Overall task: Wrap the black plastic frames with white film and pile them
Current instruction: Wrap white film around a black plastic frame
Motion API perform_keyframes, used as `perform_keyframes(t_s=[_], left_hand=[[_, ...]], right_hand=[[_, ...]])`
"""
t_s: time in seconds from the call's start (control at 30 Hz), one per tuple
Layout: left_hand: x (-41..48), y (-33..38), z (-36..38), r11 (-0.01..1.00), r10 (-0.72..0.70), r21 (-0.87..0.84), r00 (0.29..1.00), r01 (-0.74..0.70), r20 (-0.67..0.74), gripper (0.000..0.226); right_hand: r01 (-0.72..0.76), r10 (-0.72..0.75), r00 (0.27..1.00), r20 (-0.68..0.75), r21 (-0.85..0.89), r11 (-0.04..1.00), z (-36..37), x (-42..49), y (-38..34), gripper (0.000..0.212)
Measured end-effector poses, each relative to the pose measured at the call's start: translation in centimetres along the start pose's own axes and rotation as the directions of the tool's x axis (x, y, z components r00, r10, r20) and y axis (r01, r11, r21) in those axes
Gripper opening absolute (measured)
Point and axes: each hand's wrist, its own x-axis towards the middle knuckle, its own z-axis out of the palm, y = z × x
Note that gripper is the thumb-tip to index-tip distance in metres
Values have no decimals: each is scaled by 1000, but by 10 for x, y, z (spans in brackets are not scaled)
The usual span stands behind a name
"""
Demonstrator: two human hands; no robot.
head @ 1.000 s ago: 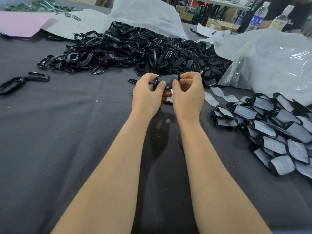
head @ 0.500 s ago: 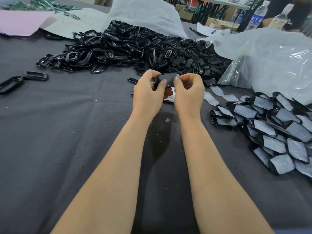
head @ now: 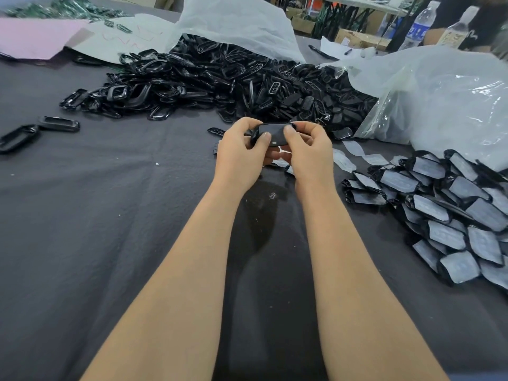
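Holding one black frame [head: 272,133] above the dark worktop [head: 110,215], the left hand [head: 239,158] and right hand [head: 309,155] pinch it with curled fingers. Bare frames [head: 220,83] are heaped far behind. Wrapped frames [head: 445,215] lie piled at the right.

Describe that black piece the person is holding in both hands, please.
The black frame is a small oblong of glossy dark plastic with rounded ends. It is held crosswise, off the grey cloth, just in front of the heap of loose frames. The left hand and right hand grip its two ends, thumbs on its upper face, fingers curled underneath. Whether film is on it yet cannot be told.
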Motion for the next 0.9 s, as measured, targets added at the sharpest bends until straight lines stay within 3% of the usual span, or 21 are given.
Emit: perform_keyframes(t_s=[0.27,0.63,0.8,0.9], left_hand=[[-1,3,-1,995,-88,-61,994,84,-60,4],[-4,5,1,992,-104,-79,994,101,-34,8],[-3,4,1,990,-103,-94,995,102,-8,12],[-2,2,-1,990,-94,-102,996,93,2,13]], right_hand=[[91,-87,995,53,-89,992,-1,-3,-1,14],[-10,10,1000,-4,28,1000,3,-6,-2,18],[-2,2,998,-60,-3,1000,2,-3,0,19],[1,-1,1000,-14,-51,999,0,-1,1,16]])
